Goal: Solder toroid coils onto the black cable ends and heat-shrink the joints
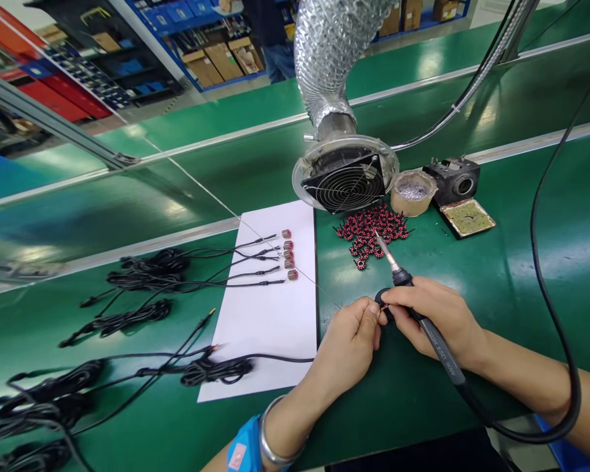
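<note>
My right hand [440, 321] is closed around a soldering iron [440, 351], its metal tip pointing up and away over the green bench. My left hand [347, 351] pinches a small wire end at the fingertips, close against the fingers of my right hand. A black cable [285, 358] runs across the white sheet [270, 328] to my left wrist. Between the hands sits a small black round piece [382, 300], partly covered by fingers. Just beyond the iron's tip lies a pile of small red and black ring-shaped parts [373, 229].
A fume-extraction fan [347, 183] hangs from a silver duct. Behind the pile stand a tape-like roll [413, 192] and an iron stand [455, 180] with a sponge tray [468, 216]. Coiled black cables [150, 270] lie leftward; several red parts [288, 254] line the sheet. A thin strand [201, 183] crosses diagonally.
</note>
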Motion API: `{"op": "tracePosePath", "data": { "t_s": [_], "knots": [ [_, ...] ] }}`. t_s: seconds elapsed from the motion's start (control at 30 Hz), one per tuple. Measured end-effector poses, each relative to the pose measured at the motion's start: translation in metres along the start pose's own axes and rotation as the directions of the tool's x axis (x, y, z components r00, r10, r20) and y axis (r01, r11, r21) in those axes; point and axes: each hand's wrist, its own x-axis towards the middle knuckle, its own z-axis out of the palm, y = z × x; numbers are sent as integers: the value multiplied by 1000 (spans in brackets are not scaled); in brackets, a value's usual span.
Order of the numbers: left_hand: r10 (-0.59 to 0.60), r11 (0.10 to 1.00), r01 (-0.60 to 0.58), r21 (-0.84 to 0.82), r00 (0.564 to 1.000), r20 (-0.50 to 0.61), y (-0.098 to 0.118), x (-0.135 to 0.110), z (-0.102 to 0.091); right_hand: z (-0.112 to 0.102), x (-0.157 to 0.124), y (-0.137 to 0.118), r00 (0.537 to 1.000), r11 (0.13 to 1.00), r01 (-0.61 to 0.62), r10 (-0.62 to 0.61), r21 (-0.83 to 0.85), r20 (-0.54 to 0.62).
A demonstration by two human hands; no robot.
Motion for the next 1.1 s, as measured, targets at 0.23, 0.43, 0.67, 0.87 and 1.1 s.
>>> {"op": "tracePosePath", "data": {
  "t_s": [0.23,0.43,0.67,0.87,1.1],
  "knots": [
    [-15,1000,15,-1,1000,13,2,1,0,1,-1,0,1000,1000,2,-2,-10,-3],
    [30,998,-31,-58,999,-17,1,-2,0,0,0,0,1000,1000,-12,12,2,-4],
    [159,983,-162,80,986,47,12,-8,-4,-4,1,-2,1000,999,0,0,36,-3],
    [161,977,-165,133,986,43,14,-11,-1,-9,2,-6,995,994,85,-88,61,45],
    [192,950,-185,252,981,-4,14,-11,0,-8,0,-7,999,999,27,-29,41,34]
  ]
}}
